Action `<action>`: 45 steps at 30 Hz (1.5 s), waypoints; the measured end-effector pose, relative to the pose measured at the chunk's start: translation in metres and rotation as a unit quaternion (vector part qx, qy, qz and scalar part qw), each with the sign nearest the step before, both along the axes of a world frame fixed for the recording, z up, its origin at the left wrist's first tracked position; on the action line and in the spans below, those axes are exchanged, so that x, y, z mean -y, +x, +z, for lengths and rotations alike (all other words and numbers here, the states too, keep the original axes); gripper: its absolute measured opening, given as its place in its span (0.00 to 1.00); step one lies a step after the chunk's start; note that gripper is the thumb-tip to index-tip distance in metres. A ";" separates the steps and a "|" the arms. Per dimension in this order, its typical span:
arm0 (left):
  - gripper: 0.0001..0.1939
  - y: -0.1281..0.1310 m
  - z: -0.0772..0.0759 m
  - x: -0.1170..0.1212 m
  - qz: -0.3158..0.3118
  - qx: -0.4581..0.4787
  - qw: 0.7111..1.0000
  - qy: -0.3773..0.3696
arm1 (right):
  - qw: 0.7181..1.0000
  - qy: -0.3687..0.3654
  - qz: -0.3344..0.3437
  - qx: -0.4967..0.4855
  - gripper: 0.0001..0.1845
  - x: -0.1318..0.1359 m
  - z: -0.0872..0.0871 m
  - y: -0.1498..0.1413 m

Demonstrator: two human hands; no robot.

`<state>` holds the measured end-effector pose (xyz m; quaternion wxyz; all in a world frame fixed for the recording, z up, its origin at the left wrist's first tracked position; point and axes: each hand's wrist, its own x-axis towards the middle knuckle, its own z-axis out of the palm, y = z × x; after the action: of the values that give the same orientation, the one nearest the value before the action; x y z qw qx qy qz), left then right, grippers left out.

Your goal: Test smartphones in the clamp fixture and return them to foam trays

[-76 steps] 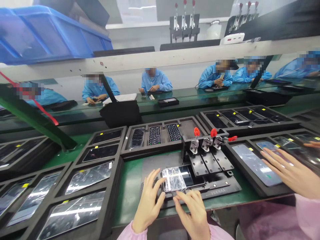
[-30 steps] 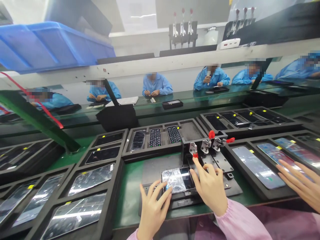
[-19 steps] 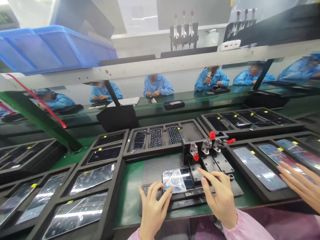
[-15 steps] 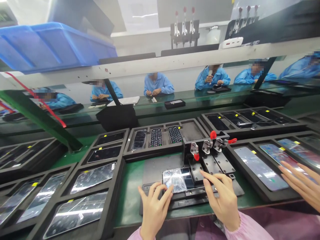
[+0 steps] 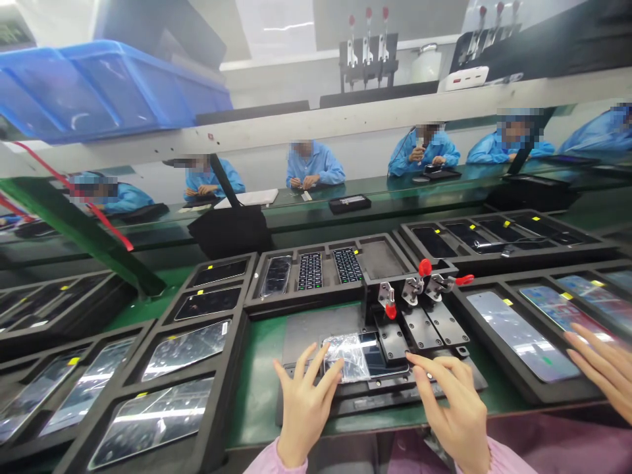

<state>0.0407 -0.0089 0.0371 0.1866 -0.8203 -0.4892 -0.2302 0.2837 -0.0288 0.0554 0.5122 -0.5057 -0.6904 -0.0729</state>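
A phone lies flat in a black clamping fixture, its left part covered by crinkled clear film. My left hand is open with fingers spread, its fingertips at the film's left edge. Over the phone's right part sits a black pressing block, beneath a red-tipped toggle clamp. My right hand is at the fixture's right side, index finger and thumb slightly apart near the block's lower corner. I cannot make out anything held in it; its other fingers are curled.
Foam trays hold phones to the left and right; a tray behind holds keypad-like panels. A co-worker's hand hovers over the right tray. People in blue sit beyond the shelf, where a blue bin stands.
My left fingers have lifted and spread slightly higher along the film. My right hand has shifted a little right and down, off the block's top face. The view has shifted slightly.
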 end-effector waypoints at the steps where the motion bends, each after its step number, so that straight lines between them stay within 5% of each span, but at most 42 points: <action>1: 0.17 -0.001 -0.001 -0.001 0.002 -0.005 1.000 0.001 | 1.000 -0.002 -0.002 -0.001 0.14 0.001 -0.001 0.001; 5: 0.18 -0.003 -0.002 -0.003 0.002 0.001 1.000 -0.010 | 1.000 -0.016 0.003 0.000 0.13 0.006 -0.002 -0.008; 9: 0.14 -0.004 0.002 -0.010 -0.007 0.065 0.995 -0.071 | 0.999 -0.031 0.036 0.026 0.06 0.011 -0.007 -0.048; 14: 0.09 -0.003 0.027 -0.033 -0.063 0.138 0.977 -0.149 | 0.982 -0.061 -0.018 0.177 0.20 0.005 -0.018 -0.090; 21: 0.08 -0.003 0.052 -0.048 -0.118 0.134 0.960 -0.216 | 0.963 -0.132 -0.023 0.234 0.28 -0.009 -0.020 -0.097; 27: 0.11 -0.017 0.042 -0.043 -0.079 0.174 0.965 -0.180 | 0.957 -0.177 -0.025 0.229 0.29 -0.022 -0.016 -0.105; 38: 0.12 -0.052 0.011 -0.022 -0.019 0.338 0.926 -0.166 | 0.963 -0.117 -0.030 0.240 0.24 -0.009 0.000 -0.093; 45: 0.12 -0.056 -0.018 -0.015 0.020 0.374 0.903 -0.208 | 0.958 0.127 0.072 0.246 0.03 0.011 -0.023 -0.062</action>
<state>-0.0158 0.0057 0.0189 -0.1806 -0.6838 -0.5765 -0.4093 0.2214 -0.0393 0.0326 0.3901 -0.3520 -0.8147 -0.2452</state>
